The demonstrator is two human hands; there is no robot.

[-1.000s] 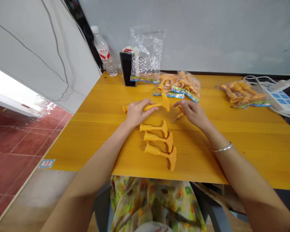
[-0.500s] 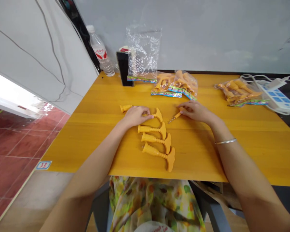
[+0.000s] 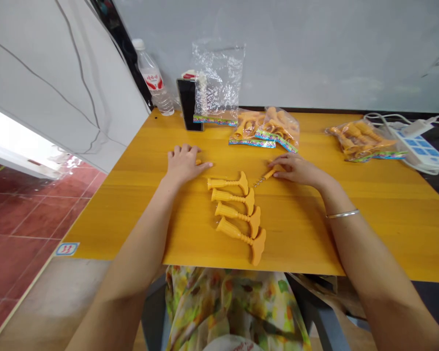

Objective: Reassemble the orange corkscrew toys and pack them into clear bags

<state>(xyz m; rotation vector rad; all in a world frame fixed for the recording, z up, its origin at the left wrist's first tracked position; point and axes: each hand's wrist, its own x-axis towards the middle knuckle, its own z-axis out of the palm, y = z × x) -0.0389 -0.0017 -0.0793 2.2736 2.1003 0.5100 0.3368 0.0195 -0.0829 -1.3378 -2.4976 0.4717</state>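
Note:
Several yellow corkscrews lie in a column on the wooden table, handles to the right; the topmost corkscrew (image 3: pixel 227 183) is nearest my hands and the lowest corkscrew (image 3: pixel 241 237) is closest to the front edge. My left hand (image 3: pixel 184 165) is over a yellow sleeve piece (image 3: pixel 199 162), mostly hidden beneath it, with fingers spread and thumb pointing right. On the right, my right hand (image 3: pixel 290 168) has its fingers closed on a yellow corkscrew handle piece (image 3: pixel 269 174), whose bare metal spiral points down and left toward the column.
At the back stand a water bottle (image 3: pixel 154 80), a dark phone (image 3: pixel 190 105) and a clear plastic bag (image 3: pixel 219 83). Bags of yellow parts (image 3: pixel 278 127) lie right of them. Another filled bag (image 3: pixel 364 140) sits beside a power strip (image 3: pixel 422 144).
My left hand has let go of the top corkscrew, which now lies lower and closer to the others, and moved left with fingers spread. My right hand has barely moved.

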